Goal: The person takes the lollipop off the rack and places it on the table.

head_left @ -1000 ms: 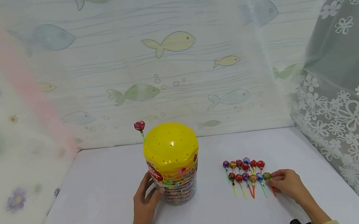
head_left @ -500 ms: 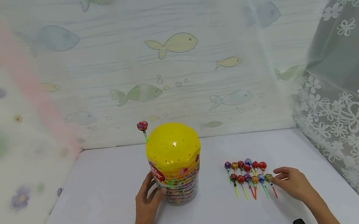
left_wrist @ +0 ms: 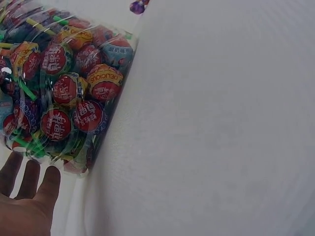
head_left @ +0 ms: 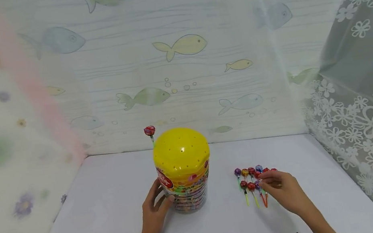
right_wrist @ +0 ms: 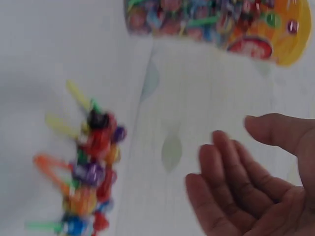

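A tall clear jar (head_left: 182,154) with a yellow domed lid stands on the table, packed with wrapped lollipops (left_wrist: 64,91). My left hand (head_left: 154,211) rests against its lower left side; in the left wrist view its extended fingers (left_wrist: 47,189) touch the plastic. Two rows of loose lollipops (head_left: 251,186) lie to the right of the jar, sticks toward me. Over the right part of those rows is my right hand (head_left: 286,192), hiding several of them. The right wrist view shows that hand with fingers apart and nothing held.
One red lollipop (head_left: 150,130) stands up on its stick behind the jar's left edge. The white table (head_left: 109,185) meets a fish-patterned curtain (head_left: 135,67) at the back. Lacy sheer fabric (head_left: 366,120) hangs on the right.
My right hand has let go of the green-wrapped lollipop at the front row's right end and moved left over the rows. My left hand stays at the jar. The view has shifted slightly.
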